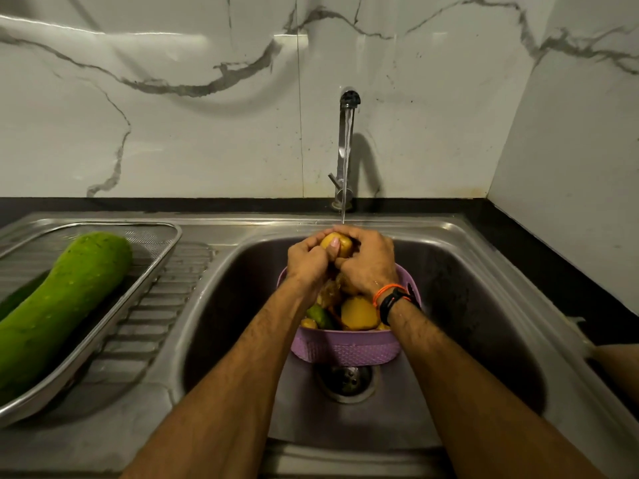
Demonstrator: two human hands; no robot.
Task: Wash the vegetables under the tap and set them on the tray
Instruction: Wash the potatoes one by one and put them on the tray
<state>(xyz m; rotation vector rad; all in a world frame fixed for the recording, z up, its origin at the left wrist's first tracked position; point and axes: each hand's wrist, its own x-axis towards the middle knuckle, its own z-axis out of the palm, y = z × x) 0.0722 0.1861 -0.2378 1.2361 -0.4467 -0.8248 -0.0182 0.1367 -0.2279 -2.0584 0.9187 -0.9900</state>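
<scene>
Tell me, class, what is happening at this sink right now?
A person holds a yellow vegetable in both hands, left hand and right hand, under the running tap. More vegetables wait in the purple basket in the sink. A large green gourd already lies on the metal tray.

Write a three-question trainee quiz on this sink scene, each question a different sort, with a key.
1. True or false: the tap is running.
2. Multiple choice: what lies on the metal tray? A) a long green gourd B) a carrot C) nothing
3. Fill in: both hands hold a yellow potato above the ______ basket in the sink.

Key
1. True; water falls onto the potato gripped by the left hand and right hand.
2. A; the gourd lies there.
3. purple
</scene>
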